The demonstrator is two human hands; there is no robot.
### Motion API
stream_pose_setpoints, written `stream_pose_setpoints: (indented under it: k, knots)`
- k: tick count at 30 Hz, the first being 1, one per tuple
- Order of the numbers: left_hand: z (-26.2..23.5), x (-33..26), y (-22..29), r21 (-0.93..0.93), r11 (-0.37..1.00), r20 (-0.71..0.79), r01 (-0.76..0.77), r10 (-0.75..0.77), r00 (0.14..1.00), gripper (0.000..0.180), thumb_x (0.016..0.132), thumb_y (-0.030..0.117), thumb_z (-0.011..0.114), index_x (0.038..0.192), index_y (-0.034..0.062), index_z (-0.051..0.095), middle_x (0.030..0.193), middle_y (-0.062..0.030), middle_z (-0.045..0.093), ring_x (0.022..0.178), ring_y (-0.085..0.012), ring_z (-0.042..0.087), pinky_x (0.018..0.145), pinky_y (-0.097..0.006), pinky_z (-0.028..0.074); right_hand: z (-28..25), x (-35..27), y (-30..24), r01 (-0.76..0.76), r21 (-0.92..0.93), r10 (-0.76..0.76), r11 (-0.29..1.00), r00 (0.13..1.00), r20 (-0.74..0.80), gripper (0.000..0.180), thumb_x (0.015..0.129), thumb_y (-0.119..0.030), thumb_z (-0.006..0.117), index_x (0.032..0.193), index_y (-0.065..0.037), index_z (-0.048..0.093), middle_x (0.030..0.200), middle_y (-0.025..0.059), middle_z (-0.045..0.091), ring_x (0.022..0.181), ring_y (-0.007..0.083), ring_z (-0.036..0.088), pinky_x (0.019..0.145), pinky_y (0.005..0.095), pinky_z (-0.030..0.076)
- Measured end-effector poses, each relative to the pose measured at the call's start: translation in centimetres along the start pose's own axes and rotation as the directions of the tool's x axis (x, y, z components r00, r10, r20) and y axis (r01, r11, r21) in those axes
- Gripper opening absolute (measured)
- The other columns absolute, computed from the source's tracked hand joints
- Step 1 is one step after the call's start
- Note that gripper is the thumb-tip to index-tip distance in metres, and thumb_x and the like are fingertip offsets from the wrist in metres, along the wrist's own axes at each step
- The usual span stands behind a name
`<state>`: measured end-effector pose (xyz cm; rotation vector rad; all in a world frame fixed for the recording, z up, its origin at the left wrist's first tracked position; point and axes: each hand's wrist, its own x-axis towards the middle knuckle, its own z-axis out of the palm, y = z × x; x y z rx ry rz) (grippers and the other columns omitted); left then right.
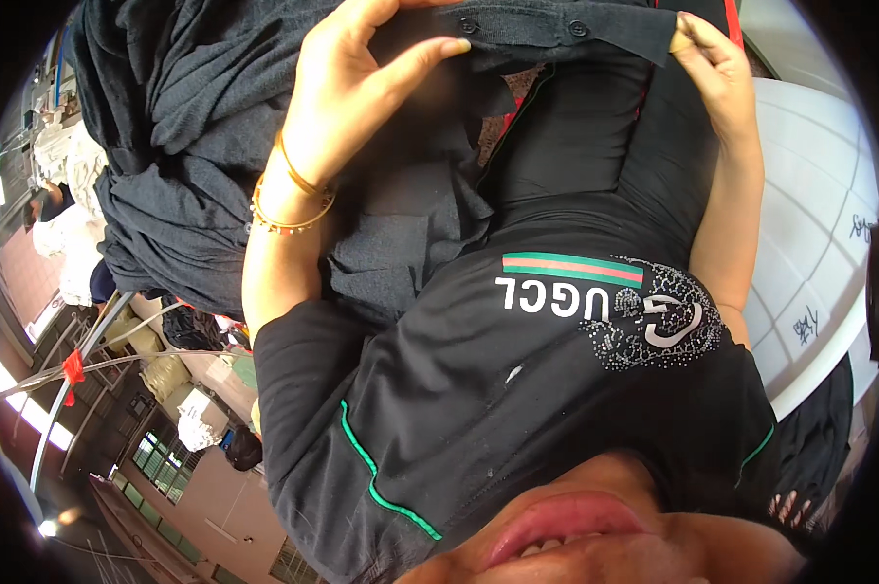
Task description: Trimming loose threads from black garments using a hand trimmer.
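Note:
A dark grey knit garment strip with black buttons (527,29) is stretched between my two hands at the top of the view. My left hand (357,83), with gold bangles at the wrist, grips its left part; the thumb lies along the lower edge, and the other fingers are partly cut off by the frame. At the strip's right end, my right hand (720,73) pinches the corner between thumb and fingers. More dark grey fabric (206,97) lies in a heap over and beside my left side, with a loose flap (401,253) below my left hand.
A large white plastic tub (809,175) with dark handwritten marks stands close by my right arm. To the left are metal rails with a red tie (73,368). Behind them lie white cloth piles (81,175) and pale bundles (167,375).

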<state>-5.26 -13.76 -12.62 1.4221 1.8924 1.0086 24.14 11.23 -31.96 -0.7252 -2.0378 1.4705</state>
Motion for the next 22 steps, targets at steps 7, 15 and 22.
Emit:
stream_pose_setpoints:
  k: [7,15,22]
  knots:
    - [-0.9,-0.3,-1.8,-0.429,0.859,0.147,0.28,-0.239,0.96,0.024,0.091,-0.005,0.064,0.114,-0.0009,0.064,0.105,-0.0006,0.066,0.094,-0.0061,0.058,0.083,-0.019,0.047,8.7,1.7,-15.1,0.112,-0.077,-0.105,0.991,0.99,0.089,0.035,0.085,-0.003,0.069,0.119,0.001,0.062,0.094,0.0039,0.058,0.09,0.0126,0.059,0.082,0.0238,0.046]
    - [-0.3,0.2,-1.7,-0.52,0.804,0.192,0.287,-0.217,0.957,0.03,0.091,-0.008,0.062,0.12,0.0001,0.062,0.111,-0.0012,0.065,0.101,-0.0075,0.059,0.09,-0.02,0.048,10.6,2.6,-16.5,0.41,-0.038,-0.385,0.911,0.881,0.276,0.042,0.081,0.001,0.075,0.122,0.001,0.067,0.091,0.0069,0.061,0.081,0.0171,0.058,0.07,0.0263,0.046]
    - [1.7,0.9,-6.8,-0.928,0.353,0.033,-0.122,0.403,0.915,0.032,0.092,-0.007,0.06,0.123,0.0008,0.06,0.112,-0.0015,0.065,0.102,-0.0087,0.059,0.093,-0.021,0.047,12.1,3.3,-16.0,0.419,0.072,-0.419,0.905,0.849,0.321,0.042,0.082,0.0,0.074,0.123,-0.002,0.067,0.092,0.0066,0.062,0.08,0.0175,0.058,0.071,0.0267,0.047]
